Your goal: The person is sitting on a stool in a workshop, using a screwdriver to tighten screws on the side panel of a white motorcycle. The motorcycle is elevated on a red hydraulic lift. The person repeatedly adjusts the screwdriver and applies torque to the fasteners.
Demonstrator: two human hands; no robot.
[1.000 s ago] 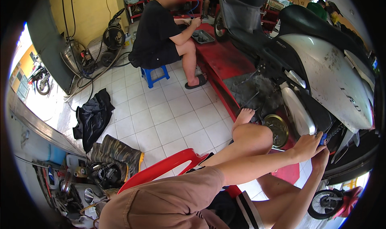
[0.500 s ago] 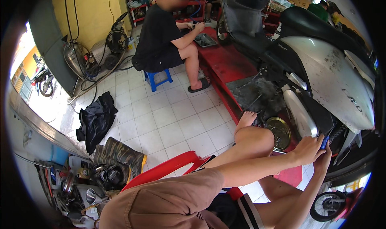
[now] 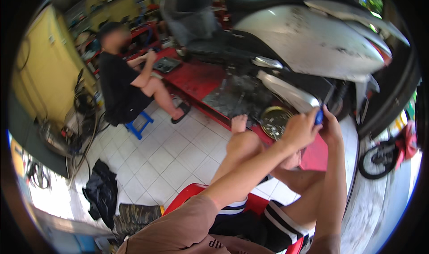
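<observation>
Blue handle-like piece [image 3: 318,117] sits pinched between left hand [image 3: 300,131] fingertips, right hand [image 3: 331,130] just beside, its grip unclear; probably light, stiff, slick if oily, best held mid-length.

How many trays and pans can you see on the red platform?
2. A grey tray is in front of the seated person in black, and a round golden pan is near the left hand. Others could be hidden behind the scooter.
</observation>
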